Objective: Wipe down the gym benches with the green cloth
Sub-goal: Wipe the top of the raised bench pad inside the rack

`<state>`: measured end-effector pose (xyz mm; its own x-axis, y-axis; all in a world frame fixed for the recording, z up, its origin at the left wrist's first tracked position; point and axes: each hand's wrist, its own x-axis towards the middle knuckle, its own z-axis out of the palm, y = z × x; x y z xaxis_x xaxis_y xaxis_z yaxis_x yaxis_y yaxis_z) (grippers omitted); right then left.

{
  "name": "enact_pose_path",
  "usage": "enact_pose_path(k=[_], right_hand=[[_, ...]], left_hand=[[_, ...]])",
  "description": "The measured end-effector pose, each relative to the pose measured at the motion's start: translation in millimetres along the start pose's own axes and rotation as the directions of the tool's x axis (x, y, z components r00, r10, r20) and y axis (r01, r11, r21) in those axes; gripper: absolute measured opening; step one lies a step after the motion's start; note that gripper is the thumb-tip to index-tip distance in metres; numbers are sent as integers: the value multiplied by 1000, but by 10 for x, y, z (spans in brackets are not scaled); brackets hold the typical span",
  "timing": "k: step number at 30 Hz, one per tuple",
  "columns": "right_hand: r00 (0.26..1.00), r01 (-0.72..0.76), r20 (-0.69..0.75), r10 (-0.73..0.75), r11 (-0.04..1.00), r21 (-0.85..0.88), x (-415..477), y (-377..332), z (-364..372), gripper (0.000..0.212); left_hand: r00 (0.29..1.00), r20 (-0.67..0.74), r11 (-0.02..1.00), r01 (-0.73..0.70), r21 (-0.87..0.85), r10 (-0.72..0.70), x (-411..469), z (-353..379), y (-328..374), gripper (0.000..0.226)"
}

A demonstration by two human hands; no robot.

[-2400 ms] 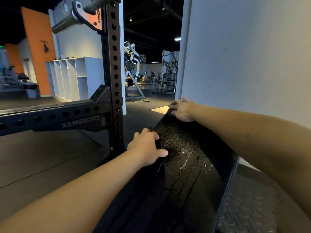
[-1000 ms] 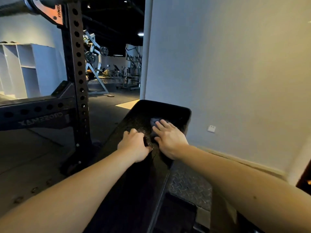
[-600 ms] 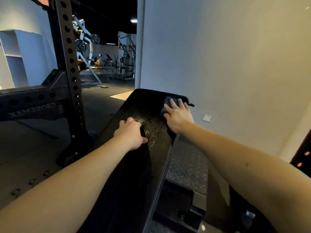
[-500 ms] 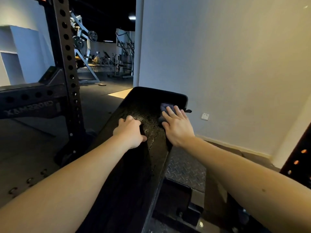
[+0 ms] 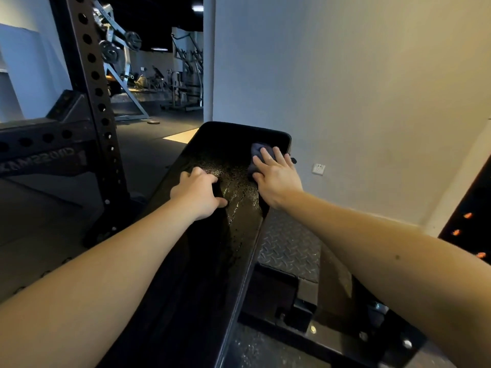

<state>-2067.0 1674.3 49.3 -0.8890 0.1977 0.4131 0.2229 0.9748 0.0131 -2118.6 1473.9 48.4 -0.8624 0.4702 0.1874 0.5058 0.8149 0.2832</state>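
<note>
While the cloth (image 5: 257, 151) is pressed on the far right corner of the bench (image 5: 212, 261) by the flat right hand (image 5: 276, 179), its left edge is gripped by the curled left hand (image 5: 198, 192).

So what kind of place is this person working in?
A gym, almost certainly: there is a padded black bench in front, a perforated steel rack upright on the left, and plate-loaded machines in the room beyond.
</note>
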Motion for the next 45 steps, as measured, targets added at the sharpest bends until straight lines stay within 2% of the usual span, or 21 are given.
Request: enact_pose_path(k=[2,6,7,10,12,15,17,19,21,23,26,28,30,31,33,36,38,40,42,44,45], right_hand=[[999,42,-24,-42,999,30,-313,-146,48,53],[945,320,50,-323,945,64,-935,-313,116,54],[935,344,77,-347,938,47,-898,-255,82,54],[964,241,122,-235,970,-39,-415,-30,-81,55],[978,163,142,-151,984,-75,-135,-2,-140,55],[992,87,93,-80,993,-76,-62,-137,-69,56],[995,93,55,-88,993,-79,-220,-281,-30,55],[974,221,62,-217,973,-69,-485,-482,18,55],[913,387,146,-382,922,-9,-739,-616,51,56],[864,471,187,-467,882,24,-719,-564,10,56],[921,375,141,-364,925,-65,-215,-324,-65,54],[963,239,152,-220,963,-123,140,-258,-119,55],[979,164,144,-146,979,-123,277,-361,-87,56],[979,170,135,-155,979,-113,256,-468,-42,56],[948,291,157,-276,953,-83,60,-737,46,56],[842,501,235,-486,865,-4,-277,-1004,166,56],[804,547,261,-534,836,25,-205,-949,87,55],[849,504,208,-486,862,-44,103,-794,5,52],[919,375,185,-347,915,-146,476,-637,-106,50],[954,263,191,-233,952,-153,685,-634,-112,52],[958,252,177,-226,957,-141,713,-704,-66,52]], left_hand=[[1000,-1,1000,-9,11,9,-20,18,3,69],[999,1,999,-36,-4,36,-41,-17,-41,64],[999,5,998,-53,-17,53,-54,-37,-76,62],[997,14,996,-81,-36,81,-116,-59,-237,58],[1000,-13,1000,-19,-8,19,-189,-62,-357,58],[994,-43,995,103,1,-103,-303,-78,-540,61],[988,-11,988,151,7,-151,-354,-81,-667,65],[986,22,986,166,-23,-165,-396,-65,-785,68],[989,43,988,146,-46,-144,-418,-43,-853,68],[990,67,991,124,-42,-121,-429,-44,-904,69],[990,105,994,103,-31,-99,-437,-49,-967,73],[987,94,991,132,-23,-130,-447,-45,-985,75],[979,70,981,191,-21,-189,-460,-30,-991,78],[977,63,978,207,-24,-205,-461,-24,-999,79],[977,67,978,206,-21,-205,-456,-9,-1018,81],[976,100,980,197,-22,-194,-458,-2,-1061,83],[973,126,980,199,-27,-195,-463,-5,-1091,84],[972,129,978,204,-34,-198,-484,-1,-1111,82],[974,119,979,200,-41,-194,-506,22,-1111,79],[976,106,980,197,-37,-192,-517,36,-1096,78],[977,100,981,194,-30,-190,-514,28,-1088,78]])
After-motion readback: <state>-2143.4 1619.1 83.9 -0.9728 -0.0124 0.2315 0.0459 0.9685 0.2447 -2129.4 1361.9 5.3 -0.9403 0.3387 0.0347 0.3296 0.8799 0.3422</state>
